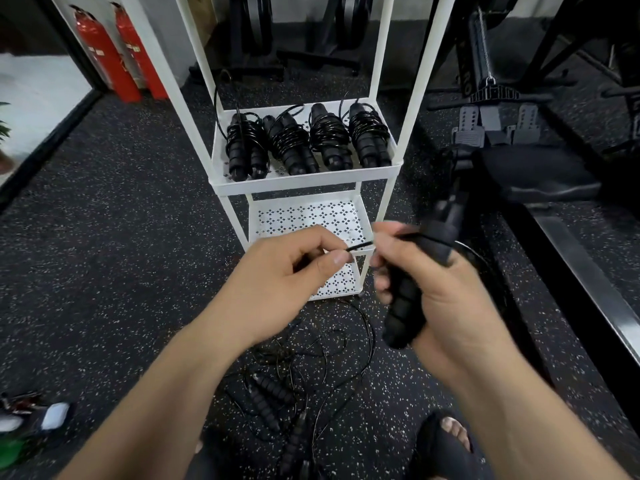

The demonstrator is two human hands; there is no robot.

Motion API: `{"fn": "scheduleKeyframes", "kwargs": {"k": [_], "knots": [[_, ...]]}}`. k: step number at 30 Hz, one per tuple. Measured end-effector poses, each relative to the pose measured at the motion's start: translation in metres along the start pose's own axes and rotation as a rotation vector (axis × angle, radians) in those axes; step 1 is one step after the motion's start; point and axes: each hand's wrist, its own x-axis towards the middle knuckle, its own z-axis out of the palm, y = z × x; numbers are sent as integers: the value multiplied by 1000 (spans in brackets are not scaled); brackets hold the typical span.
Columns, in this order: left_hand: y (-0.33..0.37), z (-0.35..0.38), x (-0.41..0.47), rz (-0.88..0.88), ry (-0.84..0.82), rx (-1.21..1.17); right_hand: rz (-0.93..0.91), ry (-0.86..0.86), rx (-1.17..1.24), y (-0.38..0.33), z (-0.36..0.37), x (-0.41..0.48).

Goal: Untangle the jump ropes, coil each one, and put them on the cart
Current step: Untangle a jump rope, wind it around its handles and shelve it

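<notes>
Right hand (433,282) has its fingers curled tight round a black ribbed handle (403,310), butt end pointing down. Above the fist the black shape smears into blur, so whether that is a second handle is hard to say. Left hand (277,271) sits just beside it, thumb and forefinger pinching the thin black cord (360,245) that runs across to the right fist; the other fingers are tucked under, out of sight. Behind the hands stands the white cart (304,183), four coiled ropes (308,140) lying side by side on its upper tray, while its top is cut off by the frame. Down between the forearms lies a tangle (294,375) of handles and cord on the speckled floor (121,237), partly hidden. Bottom right is a foot in a black slipper (440,448). Far left, two red fire extinguishers (104,53).
</notes>
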Motion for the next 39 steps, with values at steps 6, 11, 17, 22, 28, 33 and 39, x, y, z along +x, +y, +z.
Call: {"fn": "scheduleKeyframes", "kwargs": {"k": [6,11,17,22,28,33,39], "knots": [[-6,11,1,3,-75,23,41,38,-93,13,5,0],[-12,3,5,-25,-62,22,-22,104,27,-6,-6,7],[-11,-3,3,-13,0,-1,-66,148,185,-17,-18,7],[-3,10,3,50,-28,14,61,-65,-10,1,-3,-5],[-4,14,3,11,-80,26,-71,41,-246,8,-2,-5],[-10,8,4,-37,-84,23,-136,169,-46,-8,-10,3],[-12,3,5,-58,-8,13,-55,141,125,-16,-17,3]]}}
